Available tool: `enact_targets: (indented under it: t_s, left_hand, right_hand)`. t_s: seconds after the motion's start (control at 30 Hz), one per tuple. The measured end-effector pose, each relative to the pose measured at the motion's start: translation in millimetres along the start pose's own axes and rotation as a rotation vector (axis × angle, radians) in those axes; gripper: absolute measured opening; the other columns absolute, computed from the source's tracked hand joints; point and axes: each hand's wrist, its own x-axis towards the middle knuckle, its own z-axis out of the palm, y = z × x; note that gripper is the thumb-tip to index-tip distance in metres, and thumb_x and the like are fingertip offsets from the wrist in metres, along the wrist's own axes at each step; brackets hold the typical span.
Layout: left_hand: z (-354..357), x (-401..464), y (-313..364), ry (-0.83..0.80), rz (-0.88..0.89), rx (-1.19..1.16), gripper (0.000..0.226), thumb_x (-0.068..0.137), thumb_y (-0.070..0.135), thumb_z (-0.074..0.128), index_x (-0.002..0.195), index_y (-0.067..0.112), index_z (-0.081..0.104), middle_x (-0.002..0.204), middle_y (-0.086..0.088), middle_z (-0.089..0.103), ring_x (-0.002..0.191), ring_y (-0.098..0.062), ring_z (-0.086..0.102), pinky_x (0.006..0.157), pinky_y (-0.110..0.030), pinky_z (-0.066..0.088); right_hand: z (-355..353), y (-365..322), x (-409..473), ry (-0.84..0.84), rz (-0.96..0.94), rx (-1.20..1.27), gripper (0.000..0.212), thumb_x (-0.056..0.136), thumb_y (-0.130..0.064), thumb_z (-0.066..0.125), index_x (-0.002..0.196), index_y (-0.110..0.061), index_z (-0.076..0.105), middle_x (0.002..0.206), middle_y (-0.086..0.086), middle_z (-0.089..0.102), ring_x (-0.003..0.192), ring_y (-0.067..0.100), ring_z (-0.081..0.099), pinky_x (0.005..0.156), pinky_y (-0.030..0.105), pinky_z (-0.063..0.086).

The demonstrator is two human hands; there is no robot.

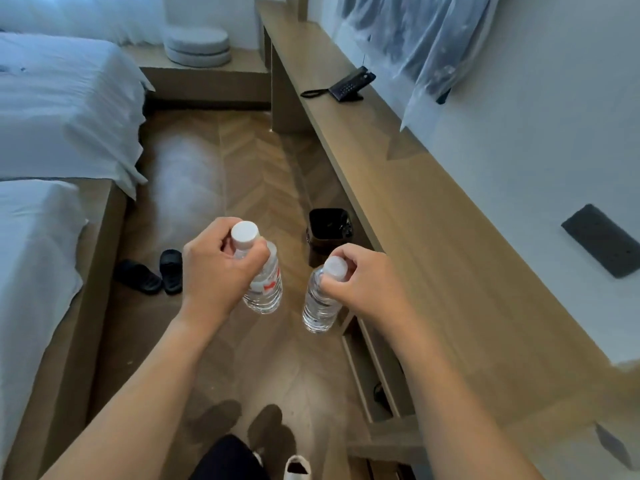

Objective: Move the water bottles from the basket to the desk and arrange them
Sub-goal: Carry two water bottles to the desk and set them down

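Left hand grips a bottle at the neck; the bottle hangs below it, tilted. Right hand pinches a second bottle apparently at the cap. Both arms extended above the floor; bench right of the right hand.

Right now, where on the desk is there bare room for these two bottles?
The desk is bare from the phone down to the near end, beside the right hand; the dark wall plate is off the top. The far end around the phone and its cord is the only crowded part.
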Motion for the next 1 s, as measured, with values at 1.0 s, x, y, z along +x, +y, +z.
enact_targets:
  t_s: [1.0]
  left_hand:
    - [227.8,684.7,-224.3,-0.059,0.030,0.024,0.016,0.073,0.013,0.077,0.078,0.018,0.062,0.056,0.007,0.048,0.056,-0.008,0.044,0.052,-0.010,0.032]
  right_hand:
    - [79.1,-56.5,755.0,0.033,0.020,0.005,0.020,0.062,-0.035,0.067,0.080,-0.026,0.063,0.071,-0.013,0.064,0.068,0.007,0.059,0.062,0.031,0.053]
